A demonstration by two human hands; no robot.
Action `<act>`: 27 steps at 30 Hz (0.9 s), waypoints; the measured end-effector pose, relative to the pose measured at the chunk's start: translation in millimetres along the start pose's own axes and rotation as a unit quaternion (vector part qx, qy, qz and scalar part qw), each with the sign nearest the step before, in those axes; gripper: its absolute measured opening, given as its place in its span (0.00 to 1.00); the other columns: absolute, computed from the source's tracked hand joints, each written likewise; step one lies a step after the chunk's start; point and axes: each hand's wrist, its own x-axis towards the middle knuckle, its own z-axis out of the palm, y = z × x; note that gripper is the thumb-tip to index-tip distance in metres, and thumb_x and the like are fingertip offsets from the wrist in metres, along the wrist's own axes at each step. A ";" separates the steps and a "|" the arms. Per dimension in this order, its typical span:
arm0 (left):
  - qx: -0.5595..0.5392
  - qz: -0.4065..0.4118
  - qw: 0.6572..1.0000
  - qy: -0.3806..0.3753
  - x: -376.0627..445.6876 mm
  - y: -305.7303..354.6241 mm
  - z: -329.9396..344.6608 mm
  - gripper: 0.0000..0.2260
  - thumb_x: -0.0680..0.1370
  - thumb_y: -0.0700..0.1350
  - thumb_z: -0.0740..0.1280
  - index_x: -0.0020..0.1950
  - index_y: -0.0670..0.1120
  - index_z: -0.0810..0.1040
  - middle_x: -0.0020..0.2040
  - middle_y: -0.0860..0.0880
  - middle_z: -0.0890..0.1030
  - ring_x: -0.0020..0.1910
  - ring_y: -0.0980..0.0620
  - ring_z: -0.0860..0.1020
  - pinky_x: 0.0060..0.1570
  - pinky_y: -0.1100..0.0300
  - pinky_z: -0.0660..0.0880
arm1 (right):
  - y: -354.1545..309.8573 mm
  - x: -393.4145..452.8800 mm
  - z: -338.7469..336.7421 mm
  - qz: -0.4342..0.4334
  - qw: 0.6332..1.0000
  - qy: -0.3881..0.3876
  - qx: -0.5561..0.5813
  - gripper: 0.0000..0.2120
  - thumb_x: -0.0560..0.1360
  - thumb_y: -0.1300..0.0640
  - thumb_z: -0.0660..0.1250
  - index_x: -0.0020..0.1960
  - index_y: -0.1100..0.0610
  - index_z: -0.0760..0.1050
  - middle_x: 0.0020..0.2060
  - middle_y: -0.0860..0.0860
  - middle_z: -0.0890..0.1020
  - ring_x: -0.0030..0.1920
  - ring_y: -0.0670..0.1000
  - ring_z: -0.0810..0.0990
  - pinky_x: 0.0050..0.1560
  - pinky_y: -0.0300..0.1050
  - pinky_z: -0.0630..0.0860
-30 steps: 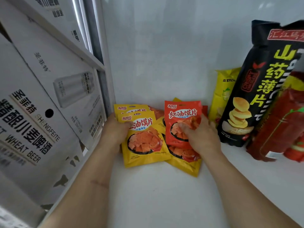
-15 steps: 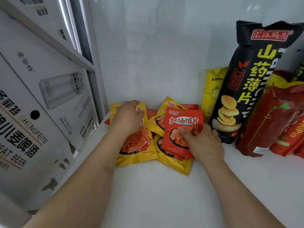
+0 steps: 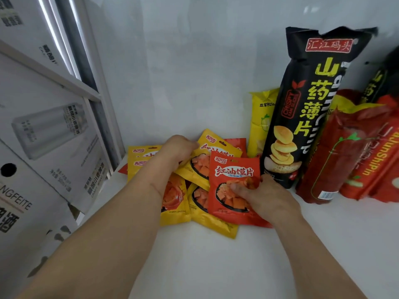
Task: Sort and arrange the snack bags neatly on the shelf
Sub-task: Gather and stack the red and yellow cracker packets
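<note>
Red snack bag [image 3: 234,169] under right hand's [image 3: 266,196] thumb.

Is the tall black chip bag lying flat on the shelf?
No, the tall black chip bag stands upright against the white back wall.

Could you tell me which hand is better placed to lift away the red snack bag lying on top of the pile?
Right. The right hand already pinches the red snack bag; the left hand rests on the yellow bags.

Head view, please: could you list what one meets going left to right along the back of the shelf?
White cardboard beer boxes → small yellow snack pouches → left hand → tall yellow bag → tall black chip bag → red bags.
</note>
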 end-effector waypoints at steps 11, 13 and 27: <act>-0.173 0.007 0.985 0.001 -9.1 -10.8 -19.6 0.05 0.78 0.39 0.71 0.42 0.44 0.80 0.47 0.37 0.84 0.40 0.42 0.81 0.48 0.39 0.80 | 9.9 4.4 -4.0 -0.016 0.992 -0.036 0.117 0.48 0.49 0.22 0.72 0.62 0.48 0.76 0.56 0.45 0.83 0.55 0.50 0.82 0.60 0.54 0.77; -0.180 0.005 0.983 0.036 -19.2 -19.4 -31.2 0.05 0.78 0.39 0.70 0.41 0.44 0.81 0.47 0.36 0.84 0.40 0.41 0.81 0.47 0.36 0.79 | 13.0 5.8 -1.0 -0.033 0.991 -0.039 0.123 0.50 0.44 0.19 0.70 0.59 0.46 0.78 0.51 0.44 0.85 0.51 0.49 0.84 0.59 0.53 0.78; -0.113 -0.091 0.976 0.166 -91.8 -103.3 -63.3 0.20 0.63 0.64 0.74 0.38 0.46 0.84 0.40 0.45 0.86 0.44 0.43 0.85 0.52 0.42 0.81 | 10.7 7.8 -5.9 -0.050 0.993 -0.051 0.092 0.33 0.66 0.24 0.64 0.56 0.48 0.81 0.50 0.49 0.85 0.50 0.55 0.82 0.57 0.53 0.77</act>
